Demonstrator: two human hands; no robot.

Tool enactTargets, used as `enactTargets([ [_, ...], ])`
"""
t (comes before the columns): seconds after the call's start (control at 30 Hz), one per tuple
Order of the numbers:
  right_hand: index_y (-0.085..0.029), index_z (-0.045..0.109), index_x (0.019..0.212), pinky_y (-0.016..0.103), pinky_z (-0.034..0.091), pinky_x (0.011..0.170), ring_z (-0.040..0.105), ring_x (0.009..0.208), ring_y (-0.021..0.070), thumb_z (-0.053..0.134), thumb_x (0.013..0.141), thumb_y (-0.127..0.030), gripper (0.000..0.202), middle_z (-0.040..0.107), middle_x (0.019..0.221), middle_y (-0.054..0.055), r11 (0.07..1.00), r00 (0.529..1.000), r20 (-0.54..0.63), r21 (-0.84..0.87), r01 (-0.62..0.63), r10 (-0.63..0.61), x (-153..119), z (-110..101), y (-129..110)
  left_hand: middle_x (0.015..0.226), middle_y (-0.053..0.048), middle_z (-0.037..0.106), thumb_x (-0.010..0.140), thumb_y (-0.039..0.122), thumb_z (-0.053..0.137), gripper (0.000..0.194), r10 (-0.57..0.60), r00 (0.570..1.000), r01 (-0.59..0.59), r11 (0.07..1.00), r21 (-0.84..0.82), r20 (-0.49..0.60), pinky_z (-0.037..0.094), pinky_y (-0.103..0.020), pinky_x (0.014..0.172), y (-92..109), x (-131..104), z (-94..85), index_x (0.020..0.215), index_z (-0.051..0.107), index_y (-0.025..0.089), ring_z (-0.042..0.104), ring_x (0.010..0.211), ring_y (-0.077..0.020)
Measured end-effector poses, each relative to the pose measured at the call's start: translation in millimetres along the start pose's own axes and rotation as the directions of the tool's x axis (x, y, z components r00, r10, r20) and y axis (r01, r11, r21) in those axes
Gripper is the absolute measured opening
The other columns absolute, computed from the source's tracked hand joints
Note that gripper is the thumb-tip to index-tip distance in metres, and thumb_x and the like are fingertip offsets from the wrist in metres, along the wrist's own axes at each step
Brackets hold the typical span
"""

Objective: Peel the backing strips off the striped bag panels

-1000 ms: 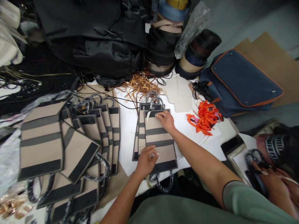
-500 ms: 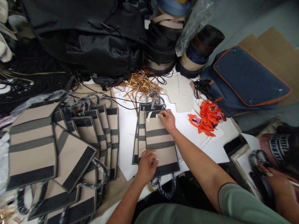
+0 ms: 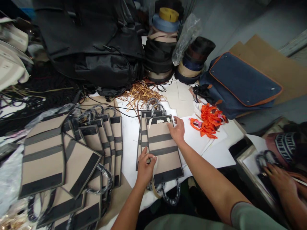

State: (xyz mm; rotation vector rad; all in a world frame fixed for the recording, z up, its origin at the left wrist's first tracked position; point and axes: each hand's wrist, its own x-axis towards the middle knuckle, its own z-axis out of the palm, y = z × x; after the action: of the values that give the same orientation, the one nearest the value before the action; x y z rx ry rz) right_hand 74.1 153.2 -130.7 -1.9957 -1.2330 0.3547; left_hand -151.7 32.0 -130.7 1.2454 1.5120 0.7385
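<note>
A flat beige-and-black bag panel point(image 3: 163, 129) with plastic-wrapped handles lies in front of me on top of similar panels. Pale tape pieces point(image 3: 163, 121) sit along its black top band. My right hand point(image 3: 177, 131) is at the panel's upper right edge, thumb on the beige surface, fingers apart, with nothing visible in it. Over the lower left of the panel, my left hand point(image 3: 146, 165) pinches a narrow cream tape strip point(image 3: 155, 164) between thumb and forefinger. The strip hangs down past the panel's lower left corner.
Many similar bag panels point(image 3: 44, 151) are piled at the left. Brown cords point(image 3: 141, 93), strap rolls point(image 3: 159, 57) and a black bag point(image 3: 96, 38) stand behind. To the right are an orange ribbon bundle point(image 3: 209, 119), a navy bag point(image 3: 244, 80) and another person's hand point(image 3: 279, 180).
My right hand has drawn back from the top band, its pinch now opened. Pale tape pieces show there. My left hand moved slightly left and up, and a cream strip now hangs from it.
</note>
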Motion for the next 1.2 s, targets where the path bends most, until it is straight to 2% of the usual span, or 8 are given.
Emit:
enactTargets([
  [0.13,-0.019,0.069,0.094,0.035,0.048,0.079,0.061,0.081,0.0223,0.065,0.073,-0.047,0.036,0.068,0.086,0.005,0.975,0.964,0.160,0.032,-0.220,0.212,-4.5,-13.3,10.0,0.147,-0.015,0.048,0.079,0.037,0.067,0.019,-0.113,0.992,0.122,0.972,-0.203,0.057,0.030,-0.046,0.112,4.6,10.4,1.4,0.074,0.067,0.019,0.042,0.137,-0.0319],
  [0.33,-0.019,0.063,0.087,0.032,0.047,0.074,0.062,0.078,0.0211,0.058,0.080,-0.049,0.031,0.070,0.084,0.005,0.958,0.987,0.119,0.250,-0.139,0.112,-17.9,-48.1,-25.7,0.144,-0.014,0.052,0.073,0.043,0.072,0.025,-0.176,0.980,0.198,0.927,-0.318,0.095,0.029,-0.046,0.112,12.6,4.7,-6.4,0.072,0.066,0.019,0.051,0.130,-0.0327],
  [0.5,-0.017,0.063,0.094,0.030,0.044,0.062,0.059,0.064,0.0195,0.057,0.081,-0.053,0.039,0.067,0.073,0.005,0.992,0.997,0.020,0.099,-0.073,0.071,-5.9,-151.3,-31.7,0.137,-0.014,0.059,0.071,0.042,0.073,0.025,-0.200,0.974,0.224,0.923,-0.313,0.107,0.038,-0.039,0.105,16.5,-11.0,-18.1,0.070,0.066,0.018,0.059,0.119,-0.0289],
  [0.7,-0.021,0.069,0.091,0.034,0.042,0.067,0.060,0.070,0.0218,0.065,0.077,-0.046,0.029,0.069,0.079,0.007,0.870,0.975,-0.199,-0.493,-0.015,-0.096,48.7,-279.8,-32.3,0.064,0.000,0.065,0.067,0.054,0.075,0.038,-0.184,0.964,0.249,0.881,-0.402,0.194,0.043,-0.024,0.058,28.4,-27.4,-23.2,0.073,0.065,0.017,0.057,0.056,-0.0136],
  [0.8,-0.022,0.070,0.096,0.039,0.043,0.071,0.062,0.080,0.0262,0.064,0.078,-0.043,0.028,0.071,0.093,0.010,0.808,0.979,-0.203,-0.581,-0.094,-0.033,64.2,-265.2,-28.0,0.064,0.001,0.064,0.067,0.052,0.077,0.038,-0.155,0.972,0.219,0.878,-0.426,0.179,0.039,-0.022,0.054,42.0,-33.1,-24.5,0.077,0.067,0.016,0.052,0.053,-0.0110],
  [1.03,-0.015,0.071,0.104,0.037,0.049,0.084,0.066,0.098,0.0276,0.071,0.073,-0.033,0.037,0.071,0.107,0.015,0.893,0.945,0.191,-0.418,-0.166,0.265,34.4,-142.3,12.8,0.060,0.003,0.057,0.071,0.047,0.075,0.032,-0.101,0.994,0.105,0.953,-0.285,0.030,0.036,-0.021,0.056,82.6,-43.4,-38.4,0.068,0.065,0.016,0.048,0.056,-0.0101],
  [1.13,-0.016,0.070,0.108,0.036,0.049,0.088,0.066,0.100,0.0244,0.066,0.079,-0.040,0.038,0.070,0.108,0.013,0.985,0.920,0.351,-0.078,-0.154,0.172,-8.3,-118.4,-9.3,0.057,0.004,0.053,0.070,0.045,0.076,0.032,-0.089,0.995,0.079,0.971,-0.225,-0.034,0.034,-0.021,0.054,91.6,-43.5,-41.6,0.064,0.063,0.016,0.045,0.055,-0.0095],
  [1.2,-0.017,0.069,0.110,0.035,0.051,0.084,0.067,0.093,0.0221,0.067,0.079,-0.046,0.042,0.071,0.103,0.010,0.934,0.785,0.618,0.257,-0.250,0.040,-41.7,-108.6,-37.7,0.054,0.005,0.051,0.069,0.046,0.077,0.034,-0.107,0.993,0.093,0.967,-0.237,-0.044,0.033,-0.021,0.053,91.0,-40.6,-40.2,0.062,0.061,0.016,0.042,0.053,-0.0088],
])
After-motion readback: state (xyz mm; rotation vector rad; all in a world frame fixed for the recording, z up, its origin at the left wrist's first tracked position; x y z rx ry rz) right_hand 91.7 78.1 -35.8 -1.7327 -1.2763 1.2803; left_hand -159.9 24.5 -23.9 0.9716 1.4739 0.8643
